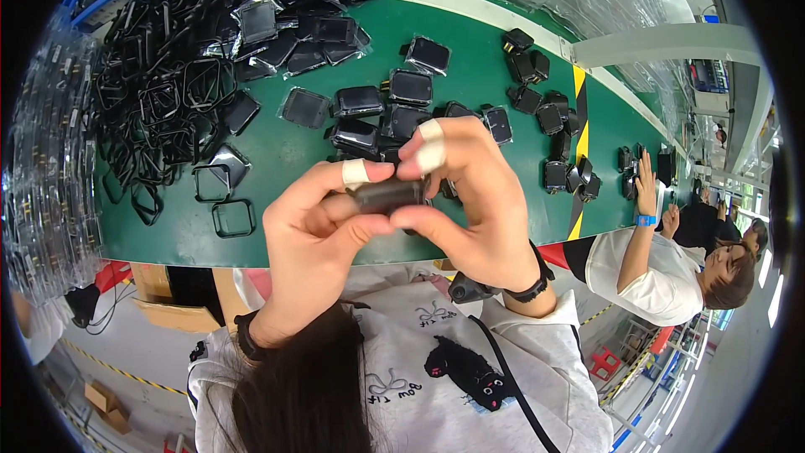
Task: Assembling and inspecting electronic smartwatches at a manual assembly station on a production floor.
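Centre of frame: dark rectangular casing, blurred, pinched between thumbs and fingers of left hand and right hand, over green tabletop. Upper left: heaped black frames. Upper middle: loose black units.

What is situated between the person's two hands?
In the head view, a dark, blocky piece, somewhat blurred, is between the left hand and the right hand, both holding it.

Red stool, cardboard box (left)
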A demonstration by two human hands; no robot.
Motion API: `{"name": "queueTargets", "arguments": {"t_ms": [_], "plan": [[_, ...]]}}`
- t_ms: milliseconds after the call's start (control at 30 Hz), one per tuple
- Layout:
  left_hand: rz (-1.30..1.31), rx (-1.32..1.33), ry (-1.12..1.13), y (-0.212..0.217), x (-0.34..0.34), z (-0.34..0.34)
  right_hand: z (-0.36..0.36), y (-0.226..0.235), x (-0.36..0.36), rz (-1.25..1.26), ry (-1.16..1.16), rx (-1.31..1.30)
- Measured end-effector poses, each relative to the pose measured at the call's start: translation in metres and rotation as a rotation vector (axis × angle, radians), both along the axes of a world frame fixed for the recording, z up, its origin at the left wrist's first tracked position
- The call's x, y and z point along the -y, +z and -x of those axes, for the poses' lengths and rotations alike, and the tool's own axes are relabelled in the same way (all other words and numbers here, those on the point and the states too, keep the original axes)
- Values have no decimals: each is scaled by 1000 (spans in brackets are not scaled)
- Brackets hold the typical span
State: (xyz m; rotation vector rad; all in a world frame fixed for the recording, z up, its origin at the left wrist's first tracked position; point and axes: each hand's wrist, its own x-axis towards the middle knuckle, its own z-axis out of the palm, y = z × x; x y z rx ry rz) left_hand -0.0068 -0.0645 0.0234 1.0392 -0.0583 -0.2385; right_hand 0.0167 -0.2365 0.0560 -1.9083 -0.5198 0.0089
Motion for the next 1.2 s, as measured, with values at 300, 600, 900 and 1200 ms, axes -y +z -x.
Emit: {"name": "queueTargets", "arguments": {"t_ms": [300,600,900,1200], "plan": [[-143,234,54,7,4,-3,17,-11,-5,-194,-140,86],[-95,331,153,-15,9,2,33,-19,-3,-246,-119,-49],[-56,155,-92,-2,36,0,51,-23,19,-583,-255,-237],[-597,540,-49,-6,99,-6,57,-8,71,229,-451,4]]}}
